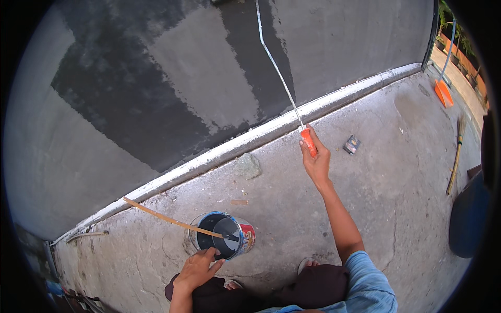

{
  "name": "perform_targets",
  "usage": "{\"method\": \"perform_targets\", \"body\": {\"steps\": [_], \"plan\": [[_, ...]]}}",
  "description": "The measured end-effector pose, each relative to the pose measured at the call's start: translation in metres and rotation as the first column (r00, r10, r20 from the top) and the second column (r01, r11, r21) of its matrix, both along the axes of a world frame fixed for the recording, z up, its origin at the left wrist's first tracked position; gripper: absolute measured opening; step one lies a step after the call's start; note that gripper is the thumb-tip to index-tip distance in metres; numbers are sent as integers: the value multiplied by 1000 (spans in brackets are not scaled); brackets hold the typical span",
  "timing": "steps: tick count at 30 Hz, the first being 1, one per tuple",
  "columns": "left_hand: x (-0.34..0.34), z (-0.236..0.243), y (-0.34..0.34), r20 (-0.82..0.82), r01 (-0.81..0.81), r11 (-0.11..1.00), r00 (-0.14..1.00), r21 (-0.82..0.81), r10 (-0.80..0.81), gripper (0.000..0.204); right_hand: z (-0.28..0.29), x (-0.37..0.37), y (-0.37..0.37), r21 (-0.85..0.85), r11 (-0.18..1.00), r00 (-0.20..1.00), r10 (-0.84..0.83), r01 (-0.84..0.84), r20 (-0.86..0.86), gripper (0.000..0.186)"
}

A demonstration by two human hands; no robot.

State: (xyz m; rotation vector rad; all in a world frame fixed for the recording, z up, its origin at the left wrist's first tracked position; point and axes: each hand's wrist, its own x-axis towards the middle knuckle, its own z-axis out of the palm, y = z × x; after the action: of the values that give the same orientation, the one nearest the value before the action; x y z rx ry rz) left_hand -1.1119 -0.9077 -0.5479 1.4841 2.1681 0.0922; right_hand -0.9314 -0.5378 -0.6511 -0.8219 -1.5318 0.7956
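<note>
My right hand (317, 159) is closed around the orange handle of a paint roller (304, 134). Its long, bent, pale metal rod runs up across the wall (198, 68); the roller head is mostly cut off at the top edge. Dark wet-looking bands cross the wall's lighter grey surface. In front of me stands a paint bucket (246, 237) with dark grey paint inside. A thin wooden stick (167, 221) leans in it, its far end over the ledge. My left hand (195, 269) is at the bucket's near rim, thumb and fingers apart.
A white-splashed ledge (261, 136) runs along the wall's foot. On the concrete floor lie a stone (248, 166) and a small dark packet (352, 145). At right are an orange dustpan (443, 94), a broom (456, 156) and a blue barrel (469, 219).
</note>
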Motion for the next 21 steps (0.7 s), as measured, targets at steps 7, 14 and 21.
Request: {"method": "perform_targets", "body": {"steps": [7,14,21], "plan": [[3,4,-2,-5,13,1000,1000,3,-13,33,-67,40,-19,4,998,998,-61,61,33,47],[2,-2,0,-6,2,1000,1000,7,-2,32,-12,40,25,44,997,997,-70,71,-24,47],[7,-3,-3,15,-2,1000,1000,13,2,33,-19,40,25,-8,1000,1000,-23,23,-21,47]]}}
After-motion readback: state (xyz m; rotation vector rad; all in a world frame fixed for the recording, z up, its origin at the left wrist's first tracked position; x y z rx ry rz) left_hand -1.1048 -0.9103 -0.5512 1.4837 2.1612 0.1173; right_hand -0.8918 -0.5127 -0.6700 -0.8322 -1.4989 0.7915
